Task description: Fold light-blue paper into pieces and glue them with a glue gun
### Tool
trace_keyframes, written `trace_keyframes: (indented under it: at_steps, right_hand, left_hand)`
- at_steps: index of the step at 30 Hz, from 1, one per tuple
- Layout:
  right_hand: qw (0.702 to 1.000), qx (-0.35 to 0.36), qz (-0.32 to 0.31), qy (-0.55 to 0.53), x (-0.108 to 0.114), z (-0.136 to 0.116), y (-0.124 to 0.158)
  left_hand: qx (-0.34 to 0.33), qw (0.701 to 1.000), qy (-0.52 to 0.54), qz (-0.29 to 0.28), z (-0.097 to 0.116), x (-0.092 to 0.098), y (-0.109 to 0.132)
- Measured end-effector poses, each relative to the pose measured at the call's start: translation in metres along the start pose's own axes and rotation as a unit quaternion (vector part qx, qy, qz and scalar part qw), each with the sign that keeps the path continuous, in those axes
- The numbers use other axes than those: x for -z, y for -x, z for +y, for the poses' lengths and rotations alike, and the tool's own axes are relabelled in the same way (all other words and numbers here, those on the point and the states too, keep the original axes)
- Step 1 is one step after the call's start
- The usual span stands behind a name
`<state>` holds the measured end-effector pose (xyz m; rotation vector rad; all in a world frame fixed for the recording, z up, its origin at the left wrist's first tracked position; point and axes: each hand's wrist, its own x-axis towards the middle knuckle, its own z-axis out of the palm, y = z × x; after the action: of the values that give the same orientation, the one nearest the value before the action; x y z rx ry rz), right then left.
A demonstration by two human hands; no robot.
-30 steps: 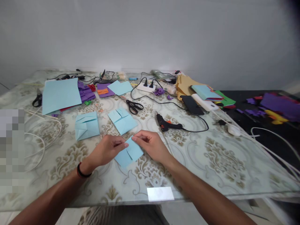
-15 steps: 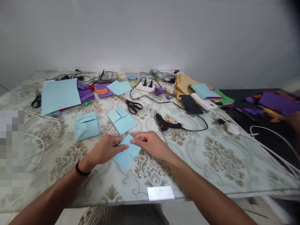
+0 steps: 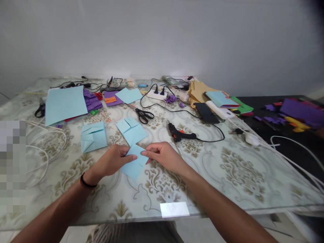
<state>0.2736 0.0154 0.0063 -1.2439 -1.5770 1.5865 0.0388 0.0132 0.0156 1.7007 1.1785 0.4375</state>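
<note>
Between my two hands is a light blue sheet of folded paper (image 3: 134,162), turned cornerwise just above the patterned tablecloth. My left hand (image 3: 115,160) pinches its left side, thumb on top and fingers beneath. My right hand (image 3: 162,156) holds the right corner between thumb and fingers. Just beyond lies a second folded blue paper (image 3: 132,131) with slit-like folds on top; its near corner comes close to the held sheet. To the left rests a third folded blue paper (image 3: 94,137) with a triangular flap at its lower left.
Black-handled scissors (image 3: 144,115) and a glue gun (image 3: 178,132) lie beyond my hands. Farther back are a power strip (image 3: 157,94), a phone (image 3: 206,113), a large blue sheet (image 3: 66,105) and purple paper pieces (image 3: 91,101). A white slip (image 3: 174,209) lies at the front edge.
The held blue paper has shifted slightly left and tilted, with both hands still gripping it. At the far right, a blurred hand by the yellow and purple pieces has gone out of view.
</note>
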Motion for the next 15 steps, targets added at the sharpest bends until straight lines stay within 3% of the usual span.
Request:
trace_keyframes:
  at_steps: [5, 10, 15]
  right_hand:
    - [1.0, 0.006, 0.019, 0.013, -0.0016, 0.0019, -0.0004]
    - [0.998, 0.022, 0.05, -0.011, 0.001, 0.0037, -0.0009]
    - [0.998, 0.055, 0.028, 0.012, 0.0003, 0.0003, -0.0002]
  left_hand:
    - [-0.003, 1.0, 0.017, -0.012, -0.0014, -0.0006, -0.0007]
    - [-0.031, 0.999, 0.013, 0.041, 0.0012, -0.0007, -0.0002]
    - [-0.046, 0.998, -0.008, 0.046, 0.0046, -0.0023, 0.0017]
